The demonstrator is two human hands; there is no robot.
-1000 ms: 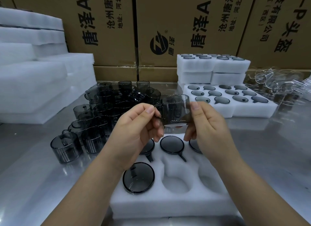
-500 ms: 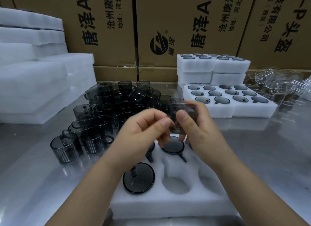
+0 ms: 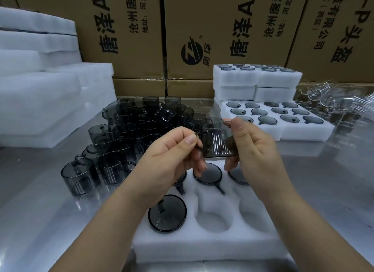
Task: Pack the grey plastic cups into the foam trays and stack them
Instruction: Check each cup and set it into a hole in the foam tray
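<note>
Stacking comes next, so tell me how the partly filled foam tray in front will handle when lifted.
The foam tray probably weighs little: white foam, large pockets cut out. It may flex if lifted by one edge, so the seated cups could shift. Its soft surface likely dents under a hard pinch.

Both forearms are bare along all the length that is seen, and slim. The left hand and the right hand are bare too. The nails are short, rounded and a little glossy.
</note>
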